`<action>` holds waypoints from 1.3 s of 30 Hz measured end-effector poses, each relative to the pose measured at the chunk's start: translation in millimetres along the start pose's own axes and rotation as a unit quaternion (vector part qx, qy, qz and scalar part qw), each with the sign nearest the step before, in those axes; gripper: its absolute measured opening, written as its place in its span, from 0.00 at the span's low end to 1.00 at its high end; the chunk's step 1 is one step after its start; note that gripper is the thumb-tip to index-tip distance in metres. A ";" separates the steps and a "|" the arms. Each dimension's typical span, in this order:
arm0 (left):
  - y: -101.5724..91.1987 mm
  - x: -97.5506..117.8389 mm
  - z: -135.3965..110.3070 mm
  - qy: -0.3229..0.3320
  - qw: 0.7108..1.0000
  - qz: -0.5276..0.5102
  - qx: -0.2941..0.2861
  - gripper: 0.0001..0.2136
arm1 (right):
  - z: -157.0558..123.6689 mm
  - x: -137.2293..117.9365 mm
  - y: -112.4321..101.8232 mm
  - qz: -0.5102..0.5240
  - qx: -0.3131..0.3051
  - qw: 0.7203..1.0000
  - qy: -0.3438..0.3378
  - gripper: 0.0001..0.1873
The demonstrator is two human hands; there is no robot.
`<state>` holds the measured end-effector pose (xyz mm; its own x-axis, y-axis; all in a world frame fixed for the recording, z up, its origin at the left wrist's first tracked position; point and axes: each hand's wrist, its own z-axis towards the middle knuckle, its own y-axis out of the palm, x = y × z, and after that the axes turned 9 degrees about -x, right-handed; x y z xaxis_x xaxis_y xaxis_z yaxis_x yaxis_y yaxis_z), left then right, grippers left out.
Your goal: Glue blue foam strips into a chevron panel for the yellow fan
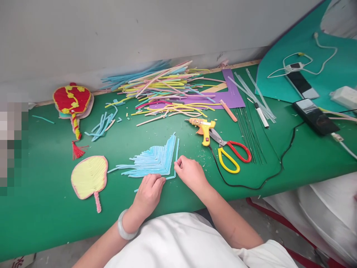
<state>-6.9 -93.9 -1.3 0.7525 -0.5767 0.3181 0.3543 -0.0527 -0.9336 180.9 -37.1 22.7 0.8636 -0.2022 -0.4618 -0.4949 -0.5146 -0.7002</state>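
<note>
A flat piece of blue pipe cleaners (156,158), laid side by side in bent V shapes, lies on the green table with loose ends trailing left. Along its lower right edge sits a single bent blue pipe cleaner (177,147), slightly apart from it. My right hand (191,172) pinches the upright arm of this pipe cleaner near the bend. The fingers of my left hand (149,191) are closed on its lower arm, which partly disappears under them and shows again at the left.
Scissors (234,150) and a yellow glue gun (205,130) with a black cord lie right. A pile of pipe cleaners (161,83) spreads behind. Left are a yellow fan (89,178) and a red fan (71,98). Glue sticks (258,95), thin wires (248,137) and a power bank (315,117) lie right.
</note>
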 end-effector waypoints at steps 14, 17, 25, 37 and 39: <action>1.8 -11.8 -0.8 -0.016 0.999 0.027 0.019 0.06 | 3.9 -13.0 -3.9 -0.054 -0.019 0.998 0.000 0.10; 1.8 -12.1 -0.3 -0.015 0.999 0.029 0.019 0.06 | 2.4 -9.5 -1.4 -0.036 -0.012 0.999 -0.008 0.12; 1.0 -12.5 0.3 -0.018 0.999 0.034 0.019 0.05 | -12.2 8.6 5.6 0.067 0.019 0.997 -0.033 0.09; 0.9 -12.4 2.2 -0.023 0.997 0.069 0.024 0.02 | -35.6 17.2 44.8 -0.034 0.156 0.973 -0.166 0.05; 1.3 -12.2 1.5 -0.028 0.996 0.080 0.024 0.02 | -34.9 16.4 49.9 -0.037 0.183 0.967 -0.171 0.06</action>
<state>-14.8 -85.7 -6.2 0.8307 -0.5286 0.1748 0.2521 0.0772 -0.9646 173.7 -95.2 -0.8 0.8473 0.1434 -0.5114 -0.4871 -0.1743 -0.8558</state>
